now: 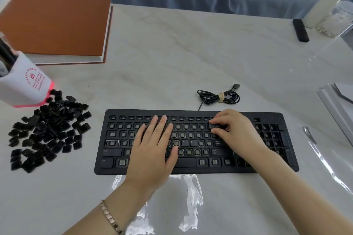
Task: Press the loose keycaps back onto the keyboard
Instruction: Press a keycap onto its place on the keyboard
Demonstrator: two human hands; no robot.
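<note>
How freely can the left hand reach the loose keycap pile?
Probably yes: the left hand lies flat on the keyboard, holding nothing, with only bare table between it and the keycap pile.

One keyboard, two hands, one book, one cup, many loose keycaps.

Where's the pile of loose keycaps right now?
In the head view, the pile of loose keycaps lies left of the keyboard, right in front of the white pen holder.

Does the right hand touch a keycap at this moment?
Touching. The head view shows the right hand pinching a black keycap between thumb and forefinger, at the upper rows of the keyboard.
</note>
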